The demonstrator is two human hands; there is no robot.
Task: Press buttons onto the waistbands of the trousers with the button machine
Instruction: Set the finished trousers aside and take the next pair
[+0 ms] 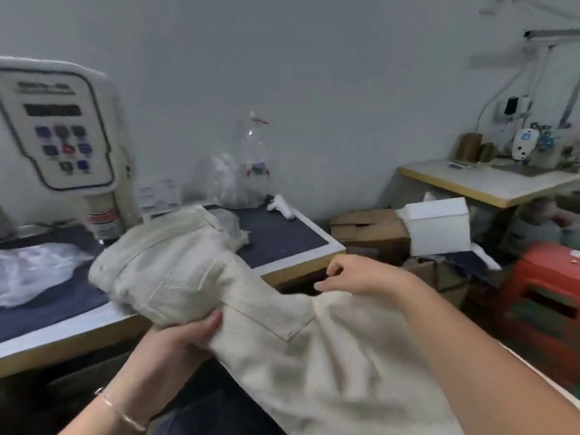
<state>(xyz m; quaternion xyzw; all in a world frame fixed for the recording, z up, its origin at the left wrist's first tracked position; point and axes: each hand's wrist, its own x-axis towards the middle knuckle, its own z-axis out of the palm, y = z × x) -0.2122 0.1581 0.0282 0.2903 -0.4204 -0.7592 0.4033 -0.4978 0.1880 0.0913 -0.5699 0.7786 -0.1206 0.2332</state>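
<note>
A plain grey wall (329,73) stands behind the blue-topped table (282,237). To the right of that table sit brown boxes (370,230), a white box (439,227), a red stool (546,296) and another table (489,183).

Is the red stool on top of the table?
No, the red stool stands on the floor at the right, well apart from the table that bears the trousers.

Just one view here, a wide-angle head cam looking forward and down, close over the table (301,246) edge, with the wall (314,73) straight ahead and everything bending toward the frame edges.
</note>
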